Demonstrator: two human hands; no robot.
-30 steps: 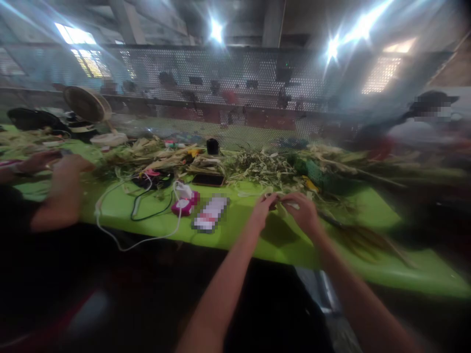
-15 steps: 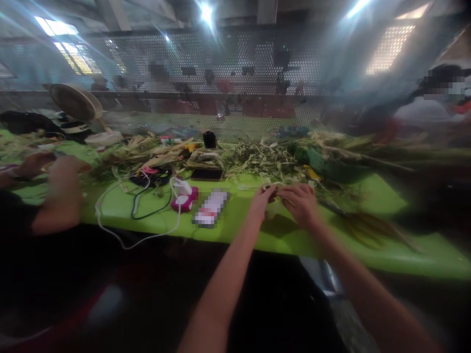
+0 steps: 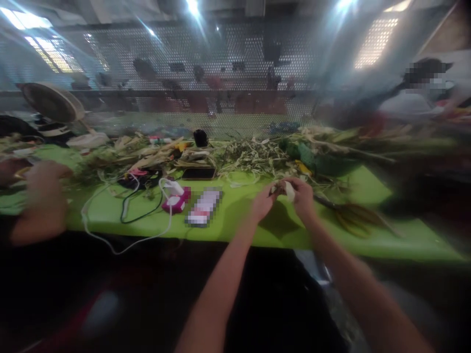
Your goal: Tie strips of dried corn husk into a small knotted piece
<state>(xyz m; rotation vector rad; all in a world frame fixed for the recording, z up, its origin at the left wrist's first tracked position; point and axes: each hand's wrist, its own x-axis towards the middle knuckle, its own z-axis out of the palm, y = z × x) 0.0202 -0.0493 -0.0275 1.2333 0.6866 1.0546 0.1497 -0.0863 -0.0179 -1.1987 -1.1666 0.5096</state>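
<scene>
Above the green table (image 3: 235, 215), my left hand (image 3: 263, 202) and my right hand (image 3: 303, 197) are close together, fingers bent inward. Between them is a small bundle of dry plant material, with a pale flat strip (image 3: 289, 191) showing against my right fingers. A darker part lies at my left fingertips. Blur and the fingers hide its exact shape. A phone (image 3: 204, 208) lies to the left of my left hand, with its screen lit.
A pink-and-white power adapter (image 3: 175, 201) with a white cable (image 3: 127, 247) sits left of the phone. A dark phone (image 3: 198, 173) lies behind. Cut plants (image 3: 253, 157) and a green basket (image 3: 324, 162) line the back. Another person's arm (image 3: 46, 196) is at left.
My right hand has turned, and the pale strip now shows between my hands. They sit slightly higher above the table. The whole view has shifted a little to the right.
</scene>
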